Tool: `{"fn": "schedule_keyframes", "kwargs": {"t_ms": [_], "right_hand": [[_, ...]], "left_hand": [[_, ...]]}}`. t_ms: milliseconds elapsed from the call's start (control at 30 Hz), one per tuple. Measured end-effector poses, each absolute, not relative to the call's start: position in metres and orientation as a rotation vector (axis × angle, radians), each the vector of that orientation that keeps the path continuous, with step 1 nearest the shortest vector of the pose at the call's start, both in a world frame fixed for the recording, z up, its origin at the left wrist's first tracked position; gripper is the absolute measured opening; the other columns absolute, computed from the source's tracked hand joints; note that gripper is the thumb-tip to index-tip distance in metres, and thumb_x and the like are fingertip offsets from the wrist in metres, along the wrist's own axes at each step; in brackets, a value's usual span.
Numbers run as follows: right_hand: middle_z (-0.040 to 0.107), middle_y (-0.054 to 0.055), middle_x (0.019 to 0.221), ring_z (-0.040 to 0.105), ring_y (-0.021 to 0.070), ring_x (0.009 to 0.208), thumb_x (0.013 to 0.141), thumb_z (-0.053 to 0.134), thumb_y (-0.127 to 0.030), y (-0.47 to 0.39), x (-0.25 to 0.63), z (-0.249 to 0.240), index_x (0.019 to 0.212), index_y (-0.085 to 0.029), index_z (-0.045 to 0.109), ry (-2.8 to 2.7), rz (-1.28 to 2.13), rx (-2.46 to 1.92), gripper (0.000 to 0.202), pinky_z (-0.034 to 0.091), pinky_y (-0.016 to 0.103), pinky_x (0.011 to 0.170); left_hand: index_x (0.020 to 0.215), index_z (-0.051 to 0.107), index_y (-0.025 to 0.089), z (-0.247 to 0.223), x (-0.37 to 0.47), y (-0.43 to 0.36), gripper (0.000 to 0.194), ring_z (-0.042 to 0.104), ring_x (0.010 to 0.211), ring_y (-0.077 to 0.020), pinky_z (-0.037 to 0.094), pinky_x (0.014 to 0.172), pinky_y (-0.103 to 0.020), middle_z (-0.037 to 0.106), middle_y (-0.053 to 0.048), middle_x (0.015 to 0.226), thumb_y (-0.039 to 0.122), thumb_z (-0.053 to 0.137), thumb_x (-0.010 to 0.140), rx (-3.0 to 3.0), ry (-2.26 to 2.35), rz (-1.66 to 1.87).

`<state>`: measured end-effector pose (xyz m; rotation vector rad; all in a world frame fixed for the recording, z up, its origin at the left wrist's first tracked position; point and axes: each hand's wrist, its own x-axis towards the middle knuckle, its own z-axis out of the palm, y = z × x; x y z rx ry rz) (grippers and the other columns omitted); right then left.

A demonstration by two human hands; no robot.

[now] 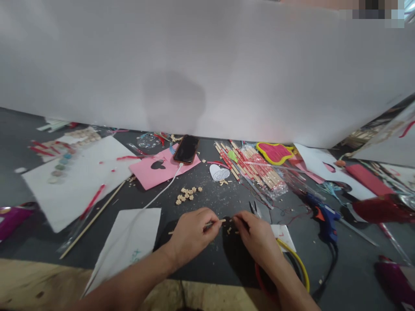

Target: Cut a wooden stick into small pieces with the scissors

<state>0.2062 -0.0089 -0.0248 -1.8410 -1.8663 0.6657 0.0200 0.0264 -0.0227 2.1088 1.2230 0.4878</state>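
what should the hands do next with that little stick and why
Perhaps bring the right hand to the tip of the wooden stick: the left hand grips it, and the tip juts toward the right hand, with a gap between.

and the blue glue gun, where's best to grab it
Probably the handle of the blue glue gun, from the near side with the right hand: it points toward the person, its cord trailing from that end, and the orange trigger sits further up.

at lower centre, the left hand (193, 231) hides part of a thin stick (222, 220); whether the right hand (255, 235) holds anything is too small to tell. the left edge crops a purple packet (12, 221).
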Motion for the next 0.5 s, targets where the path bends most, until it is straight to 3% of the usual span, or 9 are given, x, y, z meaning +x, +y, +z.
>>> {"fn": "schedule_keyframes", "kwargs": {"t_ms": [300, 500], "right_hand": [[0.066, 0.001, 0.081, 0.062, 0.0165, 0.069, 0.087, 0.039, -0.038, -0.028, 0.235, 0.017, 0.09, -0.025, 0.057, -1.878, 0.384, -1.976, 0.022, 0.043, 0.025, 0.061], [0.064, 0.007, 0.087, 0.062, 0.0241, 0.079, 0.085, 0.041, -0.041, -0.066, 0.26, -0.009, 0.098, -0.022, 0.052, -2.138, 0.083, -2.15, 0.025, 0.047, 0.035, 0.067]], "left_hand": [[0.073, 0.061, 0.019, -0.022, 0.018, 0.032, 0.021, 0.059, 0.071, -0.0144, 0.04, 0.063, -0.022, 0.065, -0.001, 0.074, 0.029, 0.046, 0.082, 2.08, 1.261, 0.525], [0.071, 0.061, 0.019, -0.021, 0.016, 0.032, 0.021, 0.057, 0.067, -0.0131, 0.039, 0.06, -0.021, 0.064, 0.0, 0.071, 0.03, 0.047, 0.082, 2.012, 1.248, 0.576]]}}
